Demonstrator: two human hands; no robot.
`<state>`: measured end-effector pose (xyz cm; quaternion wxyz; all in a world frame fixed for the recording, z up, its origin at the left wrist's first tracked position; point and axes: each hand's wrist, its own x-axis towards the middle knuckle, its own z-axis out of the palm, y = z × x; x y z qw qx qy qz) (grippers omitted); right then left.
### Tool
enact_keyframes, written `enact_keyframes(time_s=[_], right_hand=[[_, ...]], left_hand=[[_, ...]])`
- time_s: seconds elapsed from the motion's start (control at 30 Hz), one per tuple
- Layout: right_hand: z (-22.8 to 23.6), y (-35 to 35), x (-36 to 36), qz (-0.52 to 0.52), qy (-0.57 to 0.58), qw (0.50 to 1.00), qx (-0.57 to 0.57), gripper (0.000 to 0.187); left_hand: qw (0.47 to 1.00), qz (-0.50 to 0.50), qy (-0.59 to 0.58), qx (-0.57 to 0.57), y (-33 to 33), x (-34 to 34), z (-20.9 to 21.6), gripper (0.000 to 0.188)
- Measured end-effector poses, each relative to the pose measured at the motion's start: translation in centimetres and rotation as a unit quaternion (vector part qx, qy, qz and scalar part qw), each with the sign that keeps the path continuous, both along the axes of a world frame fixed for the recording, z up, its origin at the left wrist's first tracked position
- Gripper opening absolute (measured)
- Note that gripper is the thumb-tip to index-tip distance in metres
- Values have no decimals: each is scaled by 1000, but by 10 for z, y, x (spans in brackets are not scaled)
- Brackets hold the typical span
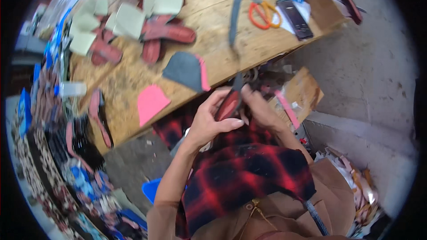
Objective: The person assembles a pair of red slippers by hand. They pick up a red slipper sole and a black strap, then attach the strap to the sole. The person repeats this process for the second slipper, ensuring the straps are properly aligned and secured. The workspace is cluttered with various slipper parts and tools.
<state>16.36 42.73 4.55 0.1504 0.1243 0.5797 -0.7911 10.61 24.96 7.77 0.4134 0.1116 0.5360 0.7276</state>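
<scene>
Both hands are working over the lap, just off the edge of the wooden tabletop [133, 84]. The left hand [209, 122] is pinching a dark red sole piece [227, 105] in its grip, thumb laid flat along it; the right hand [260, 109] is closing round the piece's far side with a dark strap [238, 82] sticking up. I'd be keeping that thumb pressure even so the strap sits straight. Packaging-wise: blue packets [24, 111] are stacking at far left, and there's a brown cardboard sheet [322, 2] top right.
</scene>
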Motion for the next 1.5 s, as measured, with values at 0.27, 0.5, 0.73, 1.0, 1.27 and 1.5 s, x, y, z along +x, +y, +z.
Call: enact_keyframes(time_s=[0.27,0.5,0.73,1.0,1.27,1.5], right_hand=[[74,-11,-70,-102,159,980,64,34],[100,-12,-43,-152,176,969,-80,31],[96,-60,-25,-201,235,951,-8,23],[59,-49,-118,-231,434,841,223,17],[74,-45,-86,-149,284,942,99,25],[39,-36,-50,-75,395,894,197,20]], left_hand=[[999,44,23,10,-40,6,41,85],[831,149,495,-207,-65,-5,59,72],[753,293,550,-208,-36,-46,36,69],[873,347,319,-125,18,-78,42,56],[934,344,25,93,3,-93,20,26],[913,397,95,21,10,-88,5,24]])
